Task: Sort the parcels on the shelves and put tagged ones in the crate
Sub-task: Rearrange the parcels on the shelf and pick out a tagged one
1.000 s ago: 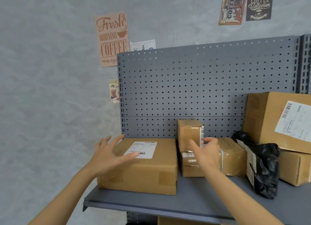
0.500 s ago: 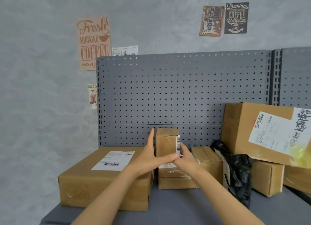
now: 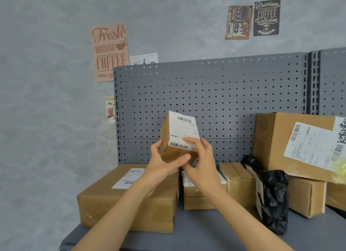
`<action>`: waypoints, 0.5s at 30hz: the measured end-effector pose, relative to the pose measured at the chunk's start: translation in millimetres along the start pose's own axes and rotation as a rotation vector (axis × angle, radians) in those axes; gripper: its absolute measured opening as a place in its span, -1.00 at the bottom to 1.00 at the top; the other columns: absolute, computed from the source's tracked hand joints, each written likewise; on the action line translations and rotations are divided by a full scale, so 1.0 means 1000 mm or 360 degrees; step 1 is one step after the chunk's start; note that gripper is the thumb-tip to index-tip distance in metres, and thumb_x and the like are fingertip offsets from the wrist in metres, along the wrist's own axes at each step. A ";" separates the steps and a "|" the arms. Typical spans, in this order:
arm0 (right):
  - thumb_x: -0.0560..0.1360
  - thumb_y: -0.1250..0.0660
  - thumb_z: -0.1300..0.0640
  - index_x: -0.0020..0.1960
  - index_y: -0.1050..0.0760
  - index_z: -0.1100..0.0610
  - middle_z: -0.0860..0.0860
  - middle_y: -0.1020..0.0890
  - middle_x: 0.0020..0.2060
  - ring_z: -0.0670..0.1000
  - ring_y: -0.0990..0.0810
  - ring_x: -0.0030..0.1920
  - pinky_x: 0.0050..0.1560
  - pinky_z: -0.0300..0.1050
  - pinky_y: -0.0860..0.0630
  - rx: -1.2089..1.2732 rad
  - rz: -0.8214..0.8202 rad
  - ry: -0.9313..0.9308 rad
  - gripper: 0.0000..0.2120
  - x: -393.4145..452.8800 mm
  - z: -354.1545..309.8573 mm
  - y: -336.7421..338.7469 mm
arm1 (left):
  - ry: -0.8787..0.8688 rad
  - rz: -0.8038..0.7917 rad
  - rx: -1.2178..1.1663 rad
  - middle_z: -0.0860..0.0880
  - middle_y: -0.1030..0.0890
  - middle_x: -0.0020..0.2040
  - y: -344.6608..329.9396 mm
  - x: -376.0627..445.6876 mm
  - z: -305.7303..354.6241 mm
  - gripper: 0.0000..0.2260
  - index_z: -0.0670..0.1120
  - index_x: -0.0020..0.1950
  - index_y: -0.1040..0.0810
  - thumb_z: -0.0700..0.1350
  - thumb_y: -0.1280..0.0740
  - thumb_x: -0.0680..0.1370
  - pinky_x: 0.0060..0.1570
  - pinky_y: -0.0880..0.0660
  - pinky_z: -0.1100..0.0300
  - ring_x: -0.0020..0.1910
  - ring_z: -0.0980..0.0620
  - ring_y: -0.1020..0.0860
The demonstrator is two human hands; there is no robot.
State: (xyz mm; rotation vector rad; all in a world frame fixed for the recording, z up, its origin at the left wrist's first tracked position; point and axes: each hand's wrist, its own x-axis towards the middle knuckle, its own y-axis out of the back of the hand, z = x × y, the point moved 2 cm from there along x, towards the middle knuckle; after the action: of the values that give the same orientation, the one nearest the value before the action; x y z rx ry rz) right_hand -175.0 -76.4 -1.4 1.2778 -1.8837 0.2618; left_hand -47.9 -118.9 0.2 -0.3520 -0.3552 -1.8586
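Both hands hold one small box [image 3: 178, 138] up in the air, above the shelf [image 3: 215, 230] and in front of the gray board with holes [image 3: 215, 100]; the left hand [image 3: 164, 165] grips its bottom and left side, with the thumb across the lower front; the right hand [image 3: 201, 159] grips the right side, with fingers on the white tag [image 3: 184, 132]. The box is tipped so the tag faces the person; it looks light, since it is small and held near its bottom end; the cardboard is stiff, so the flat sides are good places to hold, and the tag may be a bit slick. It has a tag, so it likely goes in the crate; no crate shows here. There is open room in front of the shelf and to the left; below sit a big flat box [image 3: 131, 200] and a little box [image 3: 203, 194], both close, and a black bag [image 3: 273, 198] and a large box [image 3: 301, 145] crowd the right; best to pull the small box straight back, away from the shelf edge.
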 end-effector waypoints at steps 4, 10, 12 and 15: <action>0.41 -0.30 0.41 0.08 -0.32 -0.25 -0.01 -0.32 0.34 -0.15 -0.27 0.34 0.18 -0.45 -0.29 -0.0002 0.0032 0.0118 -0.43 -0.009 -0.018 -0.011 | 0.0044 0.0111 -0.0019 0.12 -0.43 0.18 0.019 -0.009 0.013 -0.04 0.15 0.28 -0.12 0.27 -0.54 0.02 0.11 -0.54 0.04 0.12 0.21 -0.49; 0.46 -0.26 0.43 0.15 -0.32 -0.09 -0.07 -0.50 0.18 -0.26 -0.47 0.17 0.19 -0.43 -0.38 0.0219 0.0131 0.0107 -0.52 -0.012 -0.027 -0.024 | 0.0126 0.0243 0.0286 0.08 -0.43 0.27 0.048 -0.019 0.015 -0.38 0.01 0.30 -0.33 0.25 -0.36 0.34 0.22 -0.45 0.01 0.22 0.08 -0.46; 0.49 -0.25 0.41 0.23 -0.30 -0.06 -0.15 -0.52 0.16 -0.40 -0.46 0.13 0.21 -0.38 -0.43 0.0323 0.0090 0.0067 -0.52 -0.011 -0.027 -0.029 | 0.0098 0.0244 0.0235 0.05 -0.49 0.25 0.055 -0.021 0.014 -0.51 0.00 0.30 -0.38 0.17 -0.34 0.43 0.19 -0.48 0.06 0.19 0.10 -0.49; 0.50 -0.26 0.40 0.26 -0.31 -0.02 -0.32 -0.47 0.10 -0.41 -0.45 0.11 0.14 -0.50 -0.41 0.0385 0.0058 0.0017 -0.54 -0.010 -0.022 -0.034 | 0.0094 0.0196 0.0270 0.05 -0.54 0.16 0.062 -0.020 0.013 -0.60 0.06 0.31 -0.41 0.12 -0.28 0.51 0.03 -0.51 0.17 0.13 0.10 -0.54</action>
State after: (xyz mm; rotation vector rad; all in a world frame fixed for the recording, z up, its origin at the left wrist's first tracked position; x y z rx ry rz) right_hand -133.2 -72.9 -3.9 1.3982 -1.9112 0.5279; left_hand 18.1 -114.6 7.9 -0.1983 -0.4383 -1.7012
